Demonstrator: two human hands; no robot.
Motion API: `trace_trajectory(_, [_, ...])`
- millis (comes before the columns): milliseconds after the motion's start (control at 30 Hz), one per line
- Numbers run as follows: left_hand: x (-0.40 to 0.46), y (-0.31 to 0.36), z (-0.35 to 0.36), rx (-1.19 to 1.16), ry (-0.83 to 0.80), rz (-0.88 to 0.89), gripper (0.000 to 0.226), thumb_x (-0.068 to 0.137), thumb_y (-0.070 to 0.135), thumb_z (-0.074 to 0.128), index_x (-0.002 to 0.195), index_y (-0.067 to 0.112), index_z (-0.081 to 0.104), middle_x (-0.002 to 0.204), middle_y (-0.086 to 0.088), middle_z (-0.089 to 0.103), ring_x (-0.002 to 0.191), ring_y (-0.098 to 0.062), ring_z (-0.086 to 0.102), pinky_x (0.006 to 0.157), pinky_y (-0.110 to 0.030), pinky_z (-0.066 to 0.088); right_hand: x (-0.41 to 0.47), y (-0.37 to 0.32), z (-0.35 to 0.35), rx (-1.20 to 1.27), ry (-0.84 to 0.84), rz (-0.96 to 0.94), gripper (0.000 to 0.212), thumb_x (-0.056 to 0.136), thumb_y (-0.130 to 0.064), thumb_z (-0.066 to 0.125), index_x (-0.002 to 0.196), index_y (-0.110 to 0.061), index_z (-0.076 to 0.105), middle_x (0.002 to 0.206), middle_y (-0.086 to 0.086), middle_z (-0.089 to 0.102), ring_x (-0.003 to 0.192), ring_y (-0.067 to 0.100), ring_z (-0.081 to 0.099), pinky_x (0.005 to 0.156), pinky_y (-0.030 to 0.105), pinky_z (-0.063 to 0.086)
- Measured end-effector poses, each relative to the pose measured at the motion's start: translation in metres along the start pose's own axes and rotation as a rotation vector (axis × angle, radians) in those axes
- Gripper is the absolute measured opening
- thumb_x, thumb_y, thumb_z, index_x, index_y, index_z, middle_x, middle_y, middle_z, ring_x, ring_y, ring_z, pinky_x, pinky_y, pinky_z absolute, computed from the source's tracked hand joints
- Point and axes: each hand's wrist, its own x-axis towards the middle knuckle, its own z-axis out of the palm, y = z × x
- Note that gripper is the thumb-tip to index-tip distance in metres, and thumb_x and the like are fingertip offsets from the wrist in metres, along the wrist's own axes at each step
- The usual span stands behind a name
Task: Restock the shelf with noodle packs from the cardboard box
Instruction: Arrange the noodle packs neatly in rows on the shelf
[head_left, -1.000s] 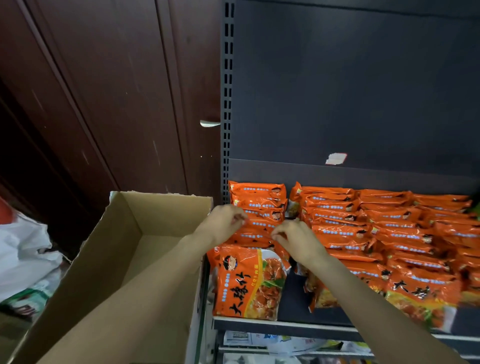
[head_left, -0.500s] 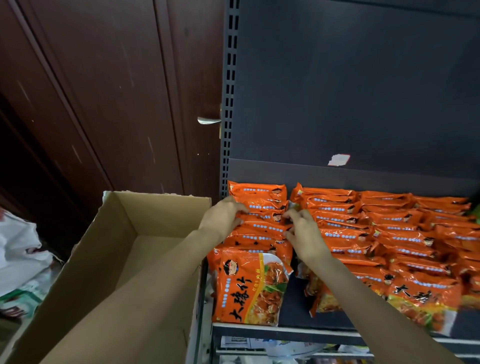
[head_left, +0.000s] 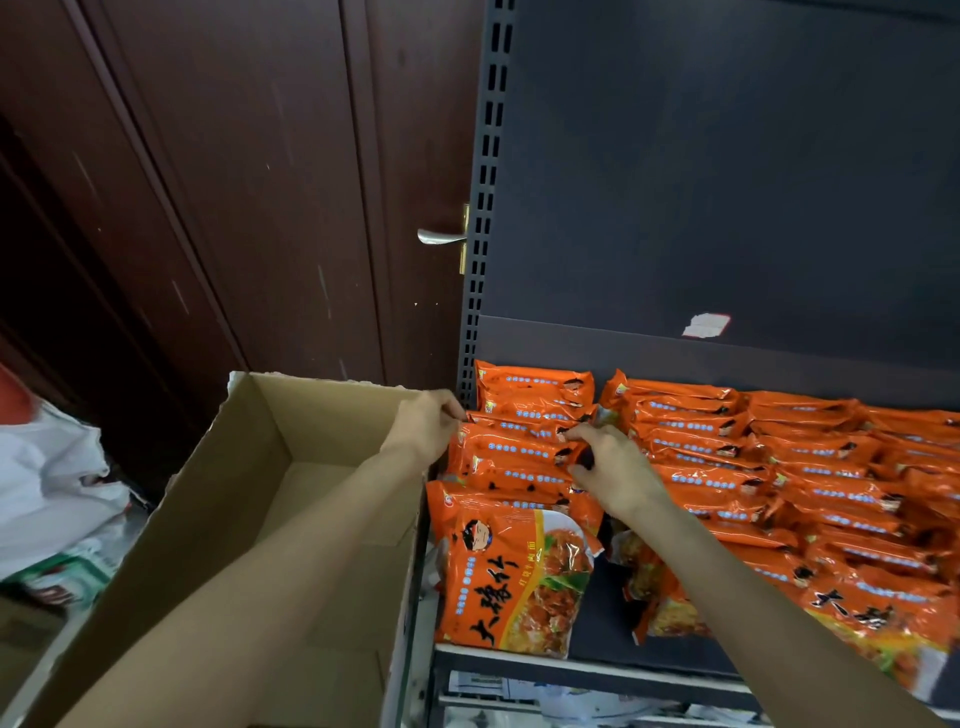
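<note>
Orange noodle pack pinched at its ends, left hand, right hand

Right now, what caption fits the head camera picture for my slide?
Both hands, left hand and right hand, straighten orange noodle packs beside the cardboard box.

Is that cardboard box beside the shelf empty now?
Seemingly empty: the cardboard box shows bare floor and walls; its near part is hidden behind the arm.

Bright orange noodle packs with blue dotted strips and black lettering, plain brown cardboard box on the left, dark grey shelf, dark red-brown door, white bag far left
</note>
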Motion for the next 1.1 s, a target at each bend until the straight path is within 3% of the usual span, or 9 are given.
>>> trace_trajectory(133, [-0.008,-0.004,-0.001,-0.022,-0.131,-0.078,0.021,0.093,0.023,0.056,0.113,0.017,0.058,0.105,-0.003,0.061,0.091,-0.021,0.064,0.067,-0.027,0.055,0.002,0.001,0.000,0.107,-0.100,0.014,0.048,0.088,-0.031,0.064,0.132,-0.021,0.049,0.117,0.005,0.062,0.100,0.022,0.063,0.083,0.030,0.052])
trace_trajectory(400, [-0.018,-0.002,-0.004,-0.302,-0.313,-0.117,0.025,0.088,0.023,0.063,0.109,0.015,0.053,0.112,-0.012,0.064,0.095,-0.024,0.067,0.084,-0.043,0.056,0.001,0.002,0.006,0.133,0.041,0.032,0.026,0.080,-0.016,0.073,0.103,-0.020,0.063,0.107,0.004,0.067,0.091,0.019,0.065,0.082,0.035,0.054])
trace_trajectory(500, [-0.024,-0.001,-0.007,-0.344,-0.331,-0.106,0.037,0.090,0.023,0.061,0.123,0.011,0.049,0.110,-0.013,0.065,0.096,-0.025,0.066,0.091,-0.043,0.053,-0.004,-0.002,0.005,0.135,0.071,0.018,0.034,0.082,-0.016,0.071,0.114,-0.019,0.061,0.119,0.006,0.062,0.103,0.021,0.061,0.088,0.035,0.053])
trace_trajectory(600, [-0.032,-0.002,-0.010,-0.189,-0.275,-0.075,0.047,0.092,0.027,0.057,0.133,0.011,0.041,0.112,-0.011,0.065,0.102,-0.023,0.064,0.092,-0.040,0.051,-0.014,-0.006,0.000,0.028,0.108,-0.021,0.044,0.088,-0.021,0.064,0.129,-0.022,0.050,0.133,0.004,0.045,0.129,0.022,0.040,0.102,0.036,0.042])
trace_trajectory(667, [-0.040,-0.003,-0.013,-0.115,-0.222,-0.043,0.047,0.094,0.029,0.054,0.135,0.011,0.039,0.114,-0.011,0.065,0.105,-0.022,0.062,0.088,-0.033,0.050,-0.024,-0.010,-0.003,0.035,0.130,-0.081,0.038,0.090,-0.023,0.060,0.127,-0.022,0.051,0.130,0.001,0.046,0.128,0.018,0.039,0.102,0.032,0.039])
trace_trajectory(800, [-0.057,-0.010,-0.022,0.033,-0.198,0.031,0.028,0.098,0.024,0.047,0.120,0.010,0.057,0.118,-0.007,0.063,0.111,-0.019,0.059,0.089,-0.025,0.045,-0.044,-0.017,-0.004,0.240,-0.054,-0.183,0.029,0.089,-0.029,0.063,0.117,-0.021,0.061,0.112,-0.005,0.061,0.106,0.008,0.057,0.093,0.026,0.048])
trace_trajectory(933, [-0.072,-0.018,-0.023,0.069,-0.258,0.028,0.029,0.097,0.017,0.046,0.123,0.009,0.055,0.118,-0.009,0.063,0.108,-0.018,0.060,0.091,-0.027,0.047,-0.058,-0.020,0.003,0.171,-0.216,-0.181,0.042,0.081,-0.036,0.070,0.120,-0.026,0.060,0.120,-0.011,0.059,0.112,0.007,0.052,0.096,0.034,0.046])
trace_trajectory(1067, [-0.084,-0.020,-0.019,0.029,-0.270,0.030,0.036,0.092,0.017,0.059,0.126,0.009,0.050,0.104,-0.009,0.065,0.099,-0.018,0.062,0.087,-0.029,0.050,-0.068,-0.021,0.011,0.054,-0.118,-0.137,0.010,0.082,-0.023,0.070,0.088,-0.024,0.062,0.097,-0.003,0.064,0.097,0.018,0.058,0.082,0.044,0.050])
trace_trajectory(1100, [-0.086,-0.019,-0.018,0.011,-0.250,0.025,0.039,0.089,0.016,0.062,0.125,0.009,0.049,0.105,-0.009,0.065,0.100,-0.019,0.062,0.089,-0.031,0.051,-0.069,-0.022,0.010,0.023,-0.093,-0.128,0.015,0.083,-0.019,0.069,0.076,-0.022,0.056,0.086,-0.002,0.062,0.087,0.020,0.059,0.075,0.042,0.050])
